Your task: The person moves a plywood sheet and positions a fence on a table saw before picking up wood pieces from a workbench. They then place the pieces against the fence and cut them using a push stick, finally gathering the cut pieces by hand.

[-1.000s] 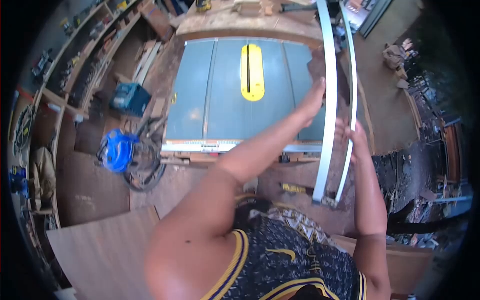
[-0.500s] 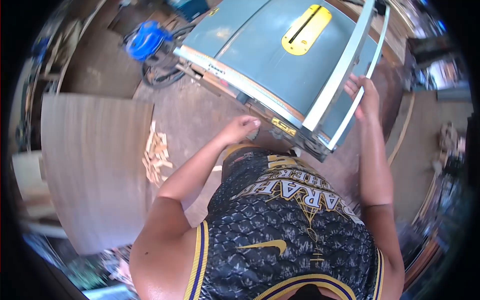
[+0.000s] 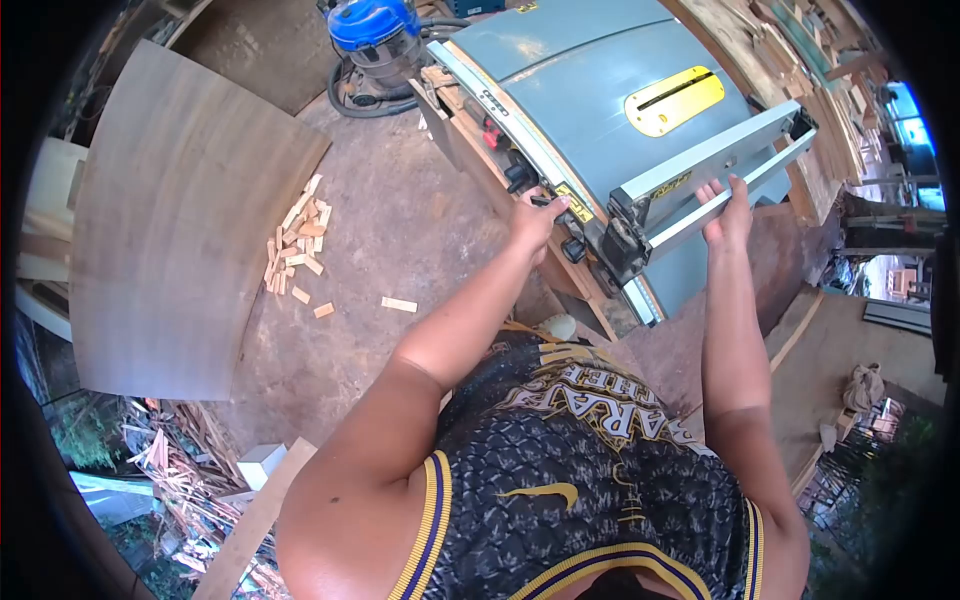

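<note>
The person's right hand (image 3: 727, 215) is closed around the thin silver metal rail (image 3: 735, 192) that runs beside the long grey aluminium rip fence (image 3: 715, 152) lying across the blue-grey table saw top (image 3: 570, 90), fingers wrapped over the rail near its end closest to the body. The left hand (image 3: 535, 218) rests against the front edge of the saw, its fingers curled on a small black knob (image 3: 545, 202) just below the front guide rail (image 3: 500, 105); how firm that grip is cannot be told. The fence sits to the right of the yellow oval blade insert (image 3: 674, 100), apart from it. On the dirt floor to the left lie a heap of small wooden offcuts (image 3: 298, 240) and a large curved sheet of brown plywood (image 3: 170, 220). A blue-topped shop vacuum (image 3: 375, 25) with a dark hose stands just beyond the saw's far left corner.
</note>
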The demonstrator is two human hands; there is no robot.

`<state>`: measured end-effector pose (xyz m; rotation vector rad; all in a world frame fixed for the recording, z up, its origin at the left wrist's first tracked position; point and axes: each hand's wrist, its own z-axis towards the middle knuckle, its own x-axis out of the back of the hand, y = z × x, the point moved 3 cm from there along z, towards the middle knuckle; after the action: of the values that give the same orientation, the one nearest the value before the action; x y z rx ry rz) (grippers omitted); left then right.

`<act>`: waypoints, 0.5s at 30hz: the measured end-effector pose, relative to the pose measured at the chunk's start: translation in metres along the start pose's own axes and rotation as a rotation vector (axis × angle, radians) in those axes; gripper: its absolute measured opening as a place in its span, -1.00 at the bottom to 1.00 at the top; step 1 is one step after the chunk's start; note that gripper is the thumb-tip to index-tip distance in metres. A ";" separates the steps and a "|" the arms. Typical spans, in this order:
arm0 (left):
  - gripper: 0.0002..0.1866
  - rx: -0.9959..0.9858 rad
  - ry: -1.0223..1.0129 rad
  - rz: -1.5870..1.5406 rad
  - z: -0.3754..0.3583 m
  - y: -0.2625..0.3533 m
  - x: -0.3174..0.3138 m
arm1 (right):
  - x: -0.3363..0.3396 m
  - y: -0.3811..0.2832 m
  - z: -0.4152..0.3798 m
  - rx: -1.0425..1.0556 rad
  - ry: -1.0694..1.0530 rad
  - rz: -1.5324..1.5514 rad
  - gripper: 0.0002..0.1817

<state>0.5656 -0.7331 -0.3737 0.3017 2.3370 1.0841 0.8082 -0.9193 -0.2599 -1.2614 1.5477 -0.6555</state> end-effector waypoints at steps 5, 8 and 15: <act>-0.60 -0.018 -0.187 -0.037 0.009 0.001 0.000 | -0.006 0.003 -0.002 -0.010 -0.012 0.009 -0.41; -0.60 -0.065 -0.029 0.038 0.002 0.005 0.000 | -0.007 0.002 0.000 -0.017 -0.013 -0.022 -0.38; -0.43 -0.216 -0.067 0.086 0.013 -0.007 0.007 | 0.008 0.016 0.023 -0.097 -0.079 0.030 -0.61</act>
<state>0.5676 -0.7266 -0.3886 0.3533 2.1417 1.3345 0.8234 -0.9176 -0.2848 -1.3181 1.5451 -0.5112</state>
